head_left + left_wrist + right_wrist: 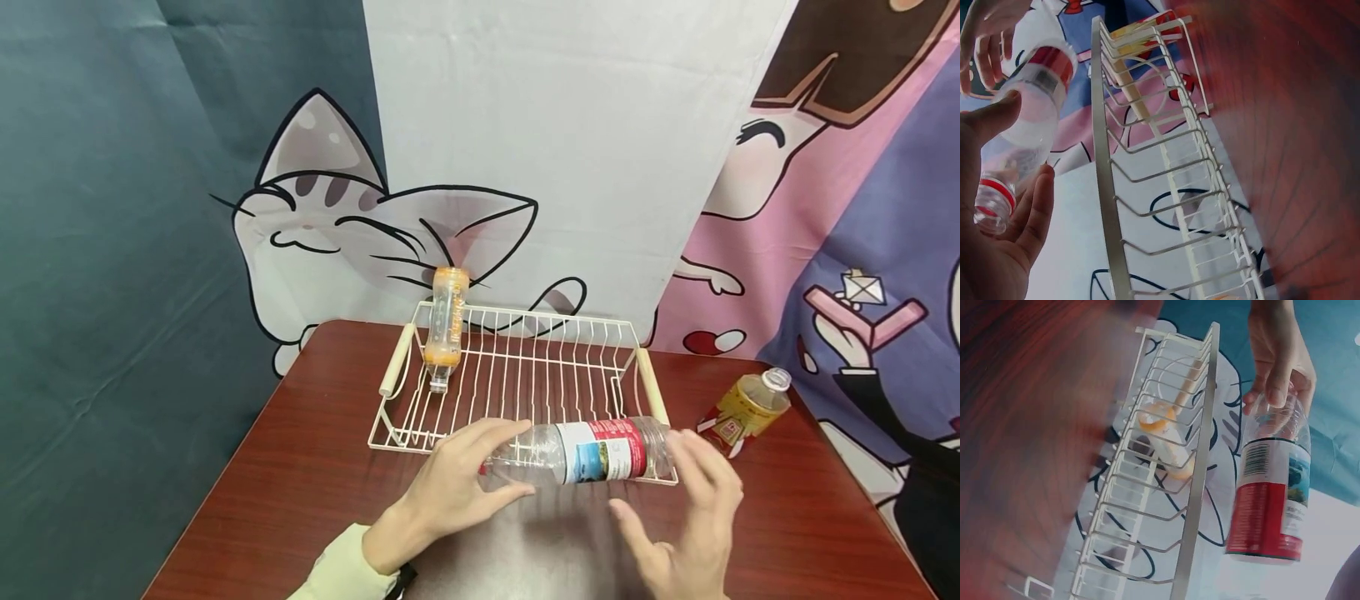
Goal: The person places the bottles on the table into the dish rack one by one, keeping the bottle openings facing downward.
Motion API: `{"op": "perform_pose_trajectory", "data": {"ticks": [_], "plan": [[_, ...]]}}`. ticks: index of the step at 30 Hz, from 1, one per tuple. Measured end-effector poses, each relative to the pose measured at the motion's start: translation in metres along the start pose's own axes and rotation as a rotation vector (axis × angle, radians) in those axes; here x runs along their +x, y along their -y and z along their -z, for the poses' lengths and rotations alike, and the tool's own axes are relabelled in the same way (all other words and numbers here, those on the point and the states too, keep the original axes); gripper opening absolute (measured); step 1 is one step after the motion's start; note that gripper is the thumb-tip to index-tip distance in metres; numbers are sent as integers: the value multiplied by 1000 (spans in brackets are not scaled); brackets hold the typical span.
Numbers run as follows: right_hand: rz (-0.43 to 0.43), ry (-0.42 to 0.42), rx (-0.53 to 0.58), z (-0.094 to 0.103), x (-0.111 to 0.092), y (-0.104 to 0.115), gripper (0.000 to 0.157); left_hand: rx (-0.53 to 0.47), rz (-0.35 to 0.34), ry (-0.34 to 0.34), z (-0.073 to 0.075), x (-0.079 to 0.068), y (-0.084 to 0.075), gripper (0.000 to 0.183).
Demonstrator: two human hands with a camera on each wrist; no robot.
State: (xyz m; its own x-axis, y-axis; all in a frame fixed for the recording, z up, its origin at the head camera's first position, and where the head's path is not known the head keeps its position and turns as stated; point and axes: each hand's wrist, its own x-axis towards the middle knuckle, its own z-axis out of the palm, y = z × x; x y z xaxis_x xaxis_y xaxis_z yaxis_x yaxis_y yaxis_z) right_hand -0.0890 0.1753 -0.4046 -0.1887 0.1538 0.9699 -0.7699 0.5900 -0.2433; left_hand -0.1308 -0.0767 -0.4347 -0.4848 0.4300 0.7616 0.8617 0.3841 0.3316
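A clear plastic bottle (600, 452) with a red, white and blue label lies sideways in the air over the front of the wire rack (371, 447). My left hand (459, 479) grips it round the neck end, thumb on one side and fingers on the other, as the left wrist view shows too. Near the bottle's base is my right hand (693, 517), fingers extended and thumb spread apart. In the right wrist view the bottle (1266, 500) hangs from the left hand (1282, 356), base downward in that picture.
An orange-banded clear bottle (447, 321) leans in the left end of the rack, cap end toward me. Wooden handles (397, 360) top the rack's ends. A yellow-labelled bottle (746, 410) stands tilted-looking at the table's right. Behind the brown table (300, 467) hangs a printed cloth (600, 125).
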Motion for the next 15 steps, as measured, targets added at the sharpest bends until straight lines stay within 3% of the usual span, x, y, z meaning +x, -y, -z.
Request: {"op": "perform_pose_trajectory", "data": {"ticks": [3, 6, 11, 15], "plan": [[-154, -185, 166, -1, 3, 0, 71, -62, 130, -20, -1, -3, -2, 80], [-290, -310, 382, 0, 0, -6, 65, -141, 271, -57, -2, -4, -6, 77], [-474, -292, 608, 10, -9, -18, 65, -329, 457, -104, 1, -2, -13, 70], [-546, -228, 696, 12, -14, -22, 66, -610, 560, -101, 4, 1, -15, 63]]}}
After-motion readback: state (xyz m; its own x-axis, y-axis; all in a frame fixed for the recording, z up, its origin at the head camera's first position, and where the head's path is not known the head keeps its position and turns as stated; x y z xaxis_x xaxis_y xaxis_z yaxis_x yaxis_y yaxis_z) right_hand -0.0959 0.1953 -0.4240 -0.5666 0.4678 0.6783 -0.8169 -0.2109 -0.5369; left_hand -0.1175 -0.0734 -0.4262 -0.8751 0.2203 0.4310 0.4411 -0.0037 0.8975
